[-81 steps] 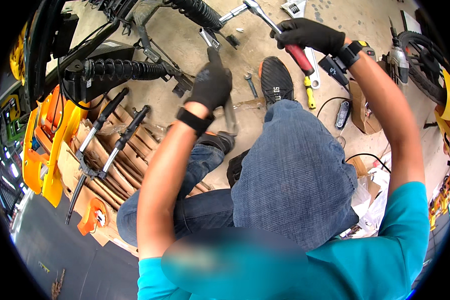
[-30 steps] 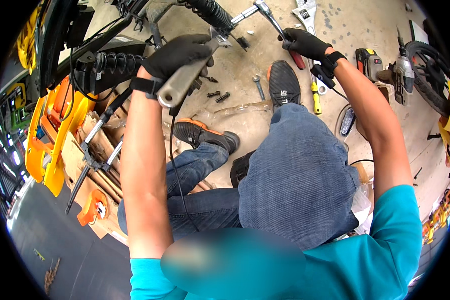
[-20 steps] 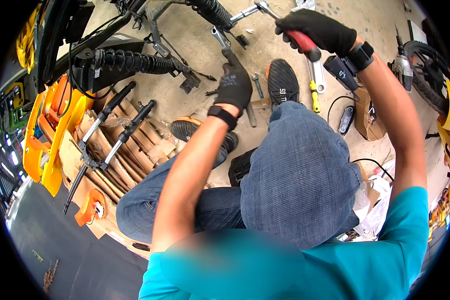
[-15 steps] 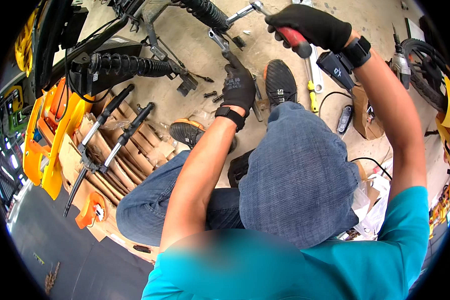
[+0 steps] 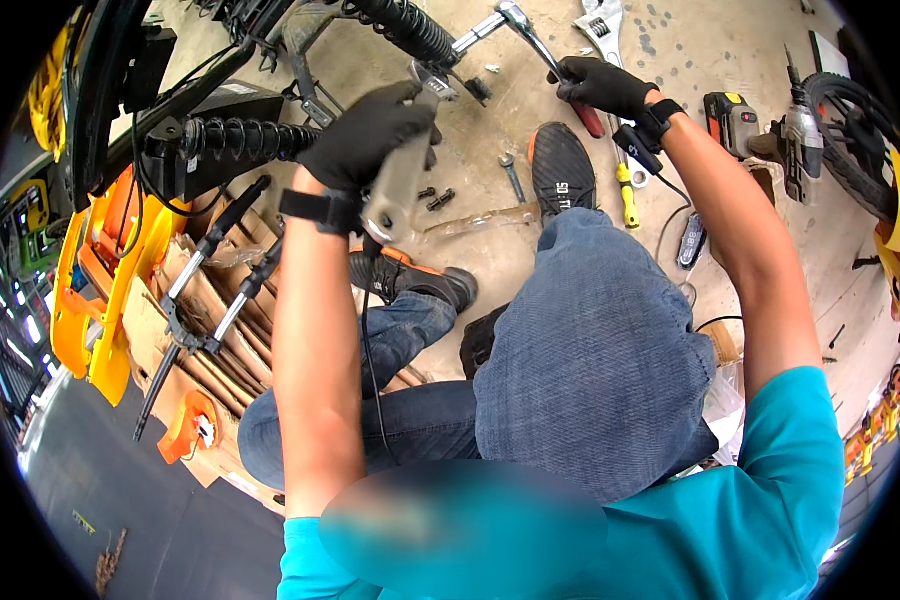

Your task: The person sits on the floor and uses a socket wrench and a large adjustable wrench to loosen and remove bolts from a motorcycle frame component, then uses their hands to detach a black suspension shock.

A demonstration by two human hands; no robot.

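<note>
My left hand [image 5: 370, 138], in a black glove, is closed around the handle of a grey adjustable wrench [image 5: 398, 185]. The jaw end of that wrench lies near the lower end of a black coil-spring shock absorber [image 5: 402, 28]; whether it touches is unclear. Farther right, my gloved right hand [image 5: 606, 88] grips a ratchet wrench [image 5: 536, 45] with a red handle. The ratchet's head joins a silver socket piece [image 5: 476, 35] reaching toward the shock absorber's end. Below my left hand, several dark bolts [image 5: 438, 199] lie on the floor beside a small spanner [image 5: 511, 178].
Another adjustable wrench [image 5: 603, 28] and a yellow screwdriver [image 5: 627, 195] lie right of my shoe [image 5: 562, 170]. A cordless tool [image 5: 792, 145] and a wheel [image 5: 850, 150] are at far right. Flattened cardboard [image 5: 232, 345], a fork assembly [image 5: 185, 325] and yellow panels [image 5: 120, 335] are at left.
My left hand has moved left and nearer, and its fingers now wrap around the adjustable wrench. My right hand has moved slightly nearer, swinging the ratchet handle downward.
</note>
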